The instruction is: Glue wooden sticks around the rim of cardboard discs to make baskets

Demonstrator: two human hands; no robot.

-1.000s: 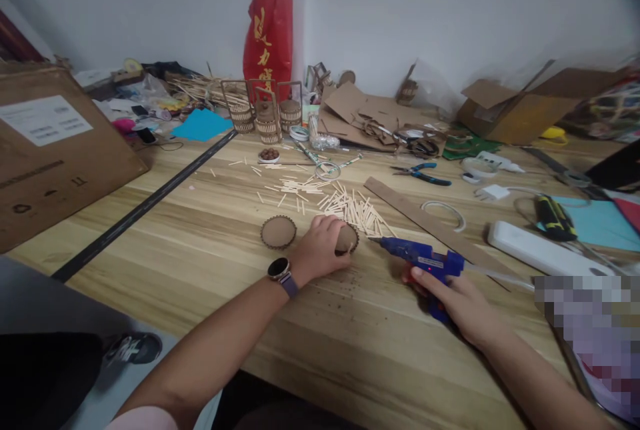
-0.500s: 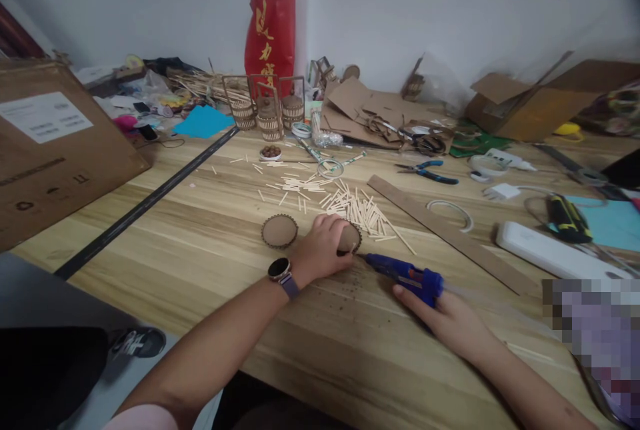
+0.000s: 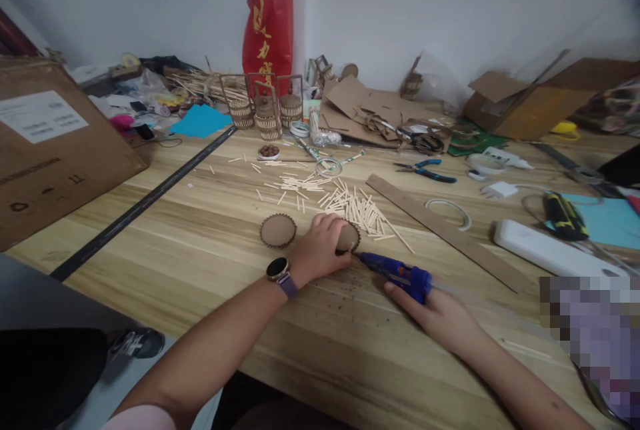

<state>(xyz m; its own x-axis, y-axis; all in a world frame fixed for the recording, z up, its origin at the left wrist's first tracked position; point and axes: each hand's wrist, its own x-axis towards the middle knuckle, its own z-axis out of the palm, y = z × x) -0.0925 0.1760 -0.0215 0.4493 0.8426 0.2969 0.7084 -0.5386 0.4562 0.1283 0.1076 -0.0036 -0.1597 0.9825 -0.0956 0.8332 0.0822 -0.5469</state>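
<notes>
My left hand, with a watch on its wrist, grips a round cardboard disc with a dark scalloped edge; the fingers hide its left part. In my right hand is a blue hot glue gun, its nozzle close to the disc's lower right edge. Whether the nozzle touches the disc I cannot tell. A second cardboard disc with the same edging lies flat to the left. Just behind my left hand spreads a pile of short wooden sticks.
A cardboard strip and blue-handled pliers lie to the right, near a white power strip. Small lantern-like stick baskets stand at the back before a red bag. A large carton sits at left.
The glue gun and my right hand have shifted slightly left, toward the disc. My left hand keeps its hold on the disc. The whole view has shifted a little.
</notes>
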